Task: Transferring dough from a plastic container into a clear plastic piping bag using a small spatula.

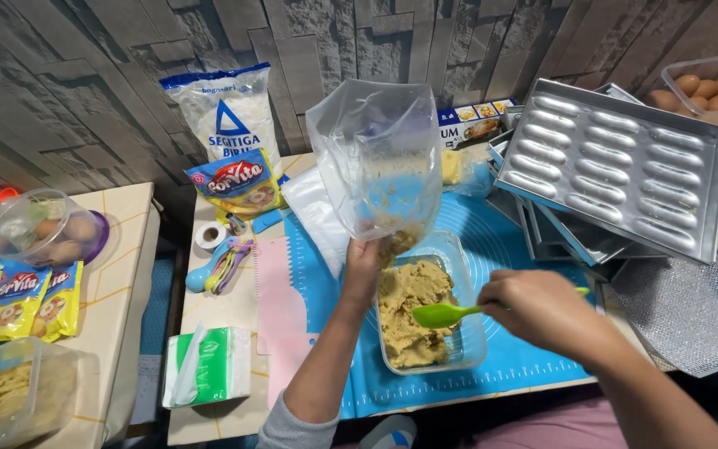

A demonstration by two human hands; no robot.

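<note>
Over a blue baking mat (508, 249), the fingers of the left hand (365, 264) are pinched tight around the gathered neck of a clear plastic piping bag (376, 158), which stands open-mouthed above the grip, its lower part smeared with tan dough. The right hand (542, 309) is curled closed around the handle of a lime-green spatula (444, 313), whose blade rests on the mound of dough (409, 312) filling a clear rectangular container (469, 341) just below the bag. The dough looks soft, dense and sticky, likely to cling to the blade rather than slide off, and best lifted in small scoops; the bag is thin, limp and slick, so it probably holds steadiest where it is grasped now, at the narrow bunched part, with the mouth kept wide. A pink scraper (274, 291) lies at the mat's left edge, near a cluster of pastel measuring spoons (222, 264), a roll of tape (209, 235), a green tissue pack (209, 364) and bags of flour (226, 112) and margarine (238, 185). To the right, a stack of metal baking moulds (617, 166) with oblong wells leans over a wire rack (691, 316), with a tub of brown eggs (708, 87) behind.
</note>
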